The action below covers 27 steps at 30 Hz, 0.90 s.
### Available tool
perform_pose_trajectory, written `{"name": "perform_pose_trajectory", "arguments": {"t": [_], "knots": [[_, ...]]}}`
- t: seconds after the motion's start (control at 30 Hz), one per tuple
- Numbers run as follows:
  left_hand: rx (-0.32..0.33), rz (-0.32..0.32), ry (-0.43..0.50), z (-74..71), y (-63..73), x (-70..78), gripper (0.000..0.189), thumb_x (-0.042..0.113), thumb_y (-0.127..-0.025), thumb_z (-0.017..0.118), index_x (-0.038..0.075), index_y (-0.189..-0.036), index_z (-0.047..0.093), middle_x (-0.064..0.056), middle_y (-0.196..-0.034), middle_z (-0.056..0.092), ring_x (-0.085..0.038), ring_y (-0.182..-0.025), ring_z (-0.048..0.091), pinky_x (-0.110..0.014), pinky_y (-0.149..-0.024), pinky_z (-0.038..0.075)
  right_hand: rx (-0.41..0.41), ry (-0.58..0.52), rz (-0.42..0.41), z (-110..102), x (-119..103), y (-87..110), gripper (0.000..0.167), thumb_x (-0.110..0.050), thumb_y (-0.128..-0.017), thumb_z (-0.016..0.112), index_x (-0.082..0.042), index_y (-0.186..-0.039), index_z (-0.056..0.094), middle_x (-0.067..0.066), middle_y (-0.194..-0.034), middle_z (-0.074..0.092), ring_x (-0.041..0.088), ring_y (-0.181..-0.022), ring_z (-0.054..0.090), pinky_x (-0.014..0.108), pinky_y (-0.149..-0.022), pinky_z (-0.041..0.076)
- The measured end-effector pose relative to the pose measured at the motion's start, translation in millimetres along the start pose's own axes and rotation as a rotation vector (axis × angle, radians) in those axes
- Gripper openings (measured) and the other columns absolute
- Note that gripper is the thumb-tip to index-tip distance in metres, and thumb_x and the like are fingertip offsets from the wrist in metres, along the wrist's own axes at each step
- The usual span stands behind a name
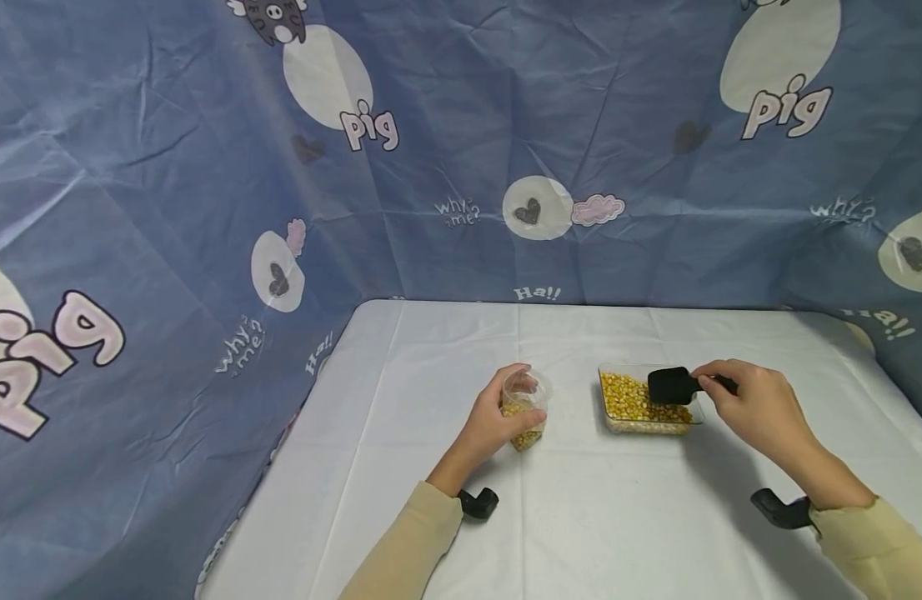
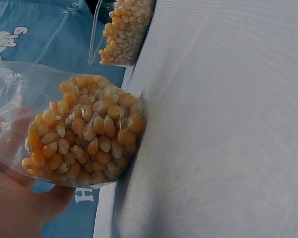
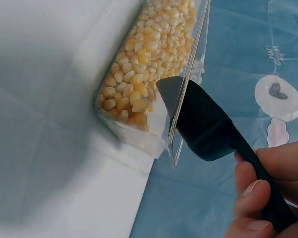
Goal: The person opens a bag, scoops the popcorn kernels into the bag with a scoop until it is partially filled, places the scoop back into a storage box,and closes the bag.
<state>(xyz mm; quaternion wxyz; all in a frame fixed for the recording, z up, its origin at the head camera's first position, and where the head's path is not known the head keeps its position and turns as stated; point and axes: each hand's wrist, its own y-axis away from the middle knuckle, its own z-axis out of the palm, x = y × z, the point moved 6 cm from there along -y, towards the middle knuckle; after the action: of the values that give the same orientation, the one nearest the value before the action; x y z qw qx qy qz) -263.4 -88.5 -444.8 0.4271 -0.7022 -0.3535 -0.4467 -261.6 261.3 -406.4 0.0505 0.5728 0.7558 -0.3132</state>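
Your right grip (image 1: 761, 408) pinches the black scoop (image 3: 206, 124), probably light and stiff, by its handle beside the clear corn tub (image 3: 141, 141), while your left grip (image 1: 491, 425) curls round the plastic cup (image 1: 538, 393), likely squeezable, best supported low around its kernels.

- Clear box (image 3: 139, 141): rigid-looking transparent plastic, smooth, glossy along its rim.
- Corn kernels (image 3: 159, 44) in the box: smooth, faintly glossy.
- Scoop (image 3: 203, 124) over the box's rim: apparently plastic, black, smooth, low sheen.
- Clear bag (image 2: 27, 79) left of the box: thin, shiny, crinkled plastic film.
- Tablecloth (image 1: 581, 533) under the box: matt white cloth, creased.
- Curtain (image 1: 656, 267) behind the box: wrinkled cloth, softly shiny in places.
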Motion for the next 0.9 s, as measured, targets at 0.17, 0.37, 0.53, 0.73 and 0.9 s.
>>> {"name": "perform_pose_trajectory", "arguments": {"t": [0.17,0.37,0.53,0.73,0.9], "knots": [[-0.008,-0.015,-0.008,-0.2,-2.2,-10.0,0.069,0.011,-0.092,0.074,0.01,-0.151,0.038,-0.022,-0.138,0.054,-0.037,-0.13,0.047,-0.058,-0.109,0.034,-0.027,-0.001,0.016,4,2,-2.3,0.017,-0.017,-0.101,0.063,-0.009,-0.11,0.075,-0.004,-0.061,0.052,0.01,-0.039,0.028,0.029,-0.042,0.027],[0.016,-0.031,-0.012,0.0,-5.7,-35.0,0.072,0.013,-0.091,0.075,0.017,-0.152,0.038,-0.011,-0.139,0.056,-0.028,-0.131,0.048,-0.053,-0.109,0.035,-0.056,-0.007,0.03,11,5,-5.6,0.019,-0.018,-0.102,0.061,-0.008,-0.11,0.075,-0.004,-0.059,0.05,0.011,-0.039,0.028,0.029,-0.041,0.026],[0.029,-0.009,-0.017,-0.7,-5.3,-38.5,0.069,0.019,-0.09,0.077,0.025,-0.15,0.041,-0.003,-0.136,0.058,-0.02,-0.128,0.05,-0.047,-0.109,0.036,-0.077,-0.01,0.035,15,7,-7.1,0.02,-0.018,-0.102,0.061,-0.007,-0.11,0.075,-0.003,-0.058,0.049,0.012,-0.039,0.028,0.029,-0.041,0.026],[0.04,0.0,-0.015,-1.8,-5.2,-37.6,0.068,0.027,-0.09,0.077,0.024,-0.149,0.043,-0.001,-0.133,0.059,-0.016,-0.125,0.053,-0.046,-0.107,0.038,-0.115,-0.025,0.062,20,8,-9.5,0.022,-0.021,-0.103,0.059,-0.008,-0.112,0.074,-0.003,-0.057,0.049,0.013,-0.04,0.03,0.03,-0.041,0.027],[0.047,-0.005,-0.023,-2.8,-5.1,-38.1,0.068,0.029,-0.09,0.077,0.023,-0.149,0.044,0.0,-0.131,0.06,-0.016,-0.124,0.054,-0.044,-0.105,0.04,-0.151,-0.055,0.092,23,11,-11.7,0.023,-0.022,-0.104,0.057,-0.008,-0.113,0.074,0.002,-0.069,0.063,0.015,-0.041,0.034,0.031,-0.043,0.03]]}}
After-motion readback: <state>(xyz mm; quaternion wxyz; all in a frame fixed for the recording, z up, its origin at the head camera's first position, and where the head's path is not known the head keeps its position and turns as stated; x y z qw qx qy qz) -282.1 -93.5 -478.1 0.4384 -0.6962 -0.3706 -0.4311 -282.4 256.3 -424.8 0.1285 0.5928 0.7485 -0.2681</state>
